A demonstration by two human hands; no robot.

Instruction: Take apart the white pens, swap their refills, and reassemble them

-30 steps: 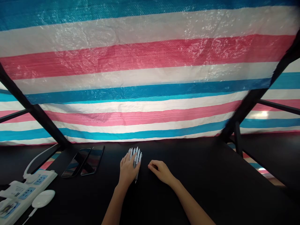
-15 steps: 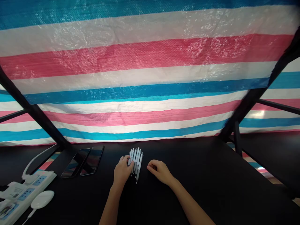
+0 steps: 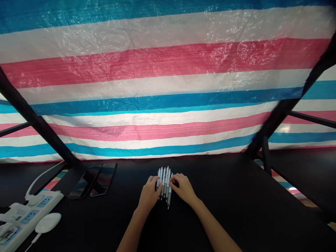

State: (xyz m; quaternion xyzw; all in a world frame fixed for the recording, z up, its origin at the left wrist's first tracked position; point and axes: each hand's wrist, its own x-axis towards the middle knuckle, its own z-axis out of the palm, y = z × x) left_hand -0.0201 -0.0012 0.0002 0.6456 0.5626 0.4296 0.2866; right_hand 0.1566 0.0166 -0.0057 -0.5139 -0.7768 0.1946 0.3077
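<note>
A bunch of white pens (image 3: pixel 164 180) with grey lower parts lies side by side on the black table, tips toward me. The rightmost pen reaches nearer to me than the others. My left hand (image 3: pixel 150 192) is closed at the bunch's left side, fingers at the outer pens and thumb low against them. From the right, my right hand (image 3: pixel 183 189) comes in with thumb and forefinger curled at the edge of the rightmost pen. Its fingertips partly cover that pen's upper part.
Two dark phones (image 3: pixel 85 182) lie at the left. Nearer on that side are a white power strip (image 3: pixel 39 213) with plugs and a white round charger (image 3: pixel 48 223) on a cable. Black frame bars (image 3: pixel 273 122) flank the striped sheet (image 3: pixel 168 84) behind the table (image 3: pixel 236 210).
The pens and my left hand have shifted to the right. My right hand, apart from the pens before, is now at their right edge.
</note>
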